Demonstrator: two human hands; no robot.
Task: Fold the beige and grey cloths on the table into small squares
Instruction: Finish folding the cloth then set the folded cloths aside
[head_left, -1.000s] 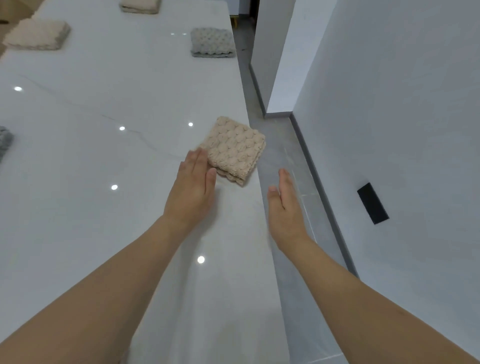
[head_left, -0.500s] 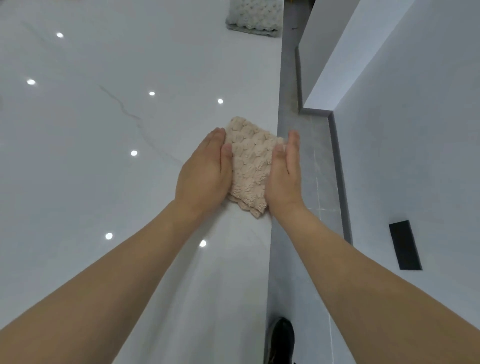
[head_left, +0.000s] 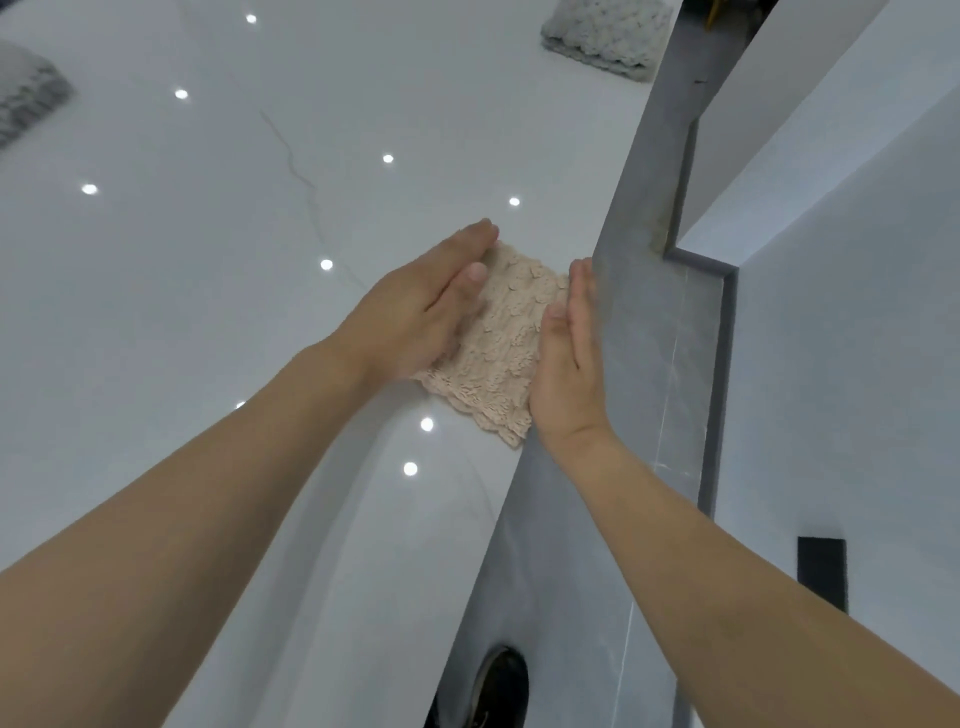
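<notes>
Cool, even light fell from above; small ceiling lamps glared as white dots on the glossy table (head_left: 208, 312), and wide-angle distortion bent its edges.

Folded cloth (head_left: 506, 343) at the table's (head_left: 208, 312) right edge, a hand on each side.

The left hand (head_left: 415, 312) lies against the cloth's left side, the right hand (head_left: 566, 364) against its right, past the table edge. Beyond the cloth, further along that edge, lies a second folded cloth (head_left: 602, 36). Far left of it sits what seems another cloth (head_left: 26, 98), blurred. Right of the cloth runs the floor (head_left: 639, 312), then a wall (head_left: 857, 312). Nearer than the cloth, on the floor, is a shoe (head_left: 498, 686).
</notes>
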